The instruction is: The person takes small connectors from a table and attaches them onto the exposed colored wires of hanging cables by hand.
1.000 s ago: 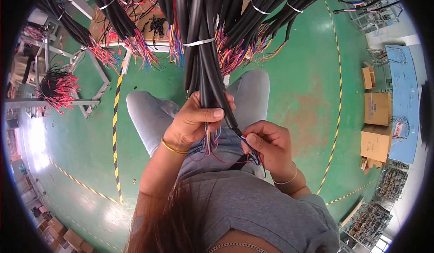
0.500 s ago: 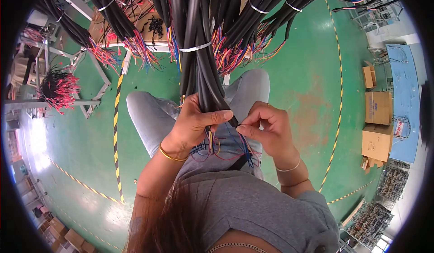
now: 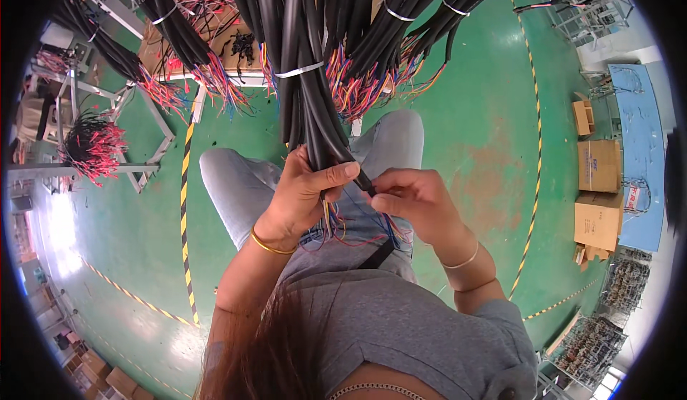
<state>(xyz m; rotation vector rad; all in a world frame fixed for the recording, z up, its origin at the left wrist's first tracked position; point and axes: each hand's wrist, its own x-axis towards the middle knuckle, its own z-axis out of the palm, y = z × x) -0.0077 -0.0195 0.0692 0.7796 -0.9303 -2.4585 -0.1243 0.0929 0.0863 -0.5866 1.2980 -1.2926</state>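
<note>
Black cable bundle (image 3: 315, 124) hangs over the lap; left hand (image 3: 309, 194) wraps shut round it, right hand (image 3: 413, 201) pinches one cable end (image 3: 365, 182); better to keep the bundle steady and separate thin coloured wires (image 3: 336, 225) gently.

Black cable bundle (image 3: 315, 114), hanging, coloured wire ends (image 3: 333, 217)

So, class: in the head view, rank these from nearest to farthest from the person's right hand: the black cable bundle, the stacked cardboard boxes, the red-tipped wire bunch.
1. Black cable bundle: at the right hand.
2. Stacked cardboard boxes: far right.
3. Red-tipped wire bunch: far left.
</note>
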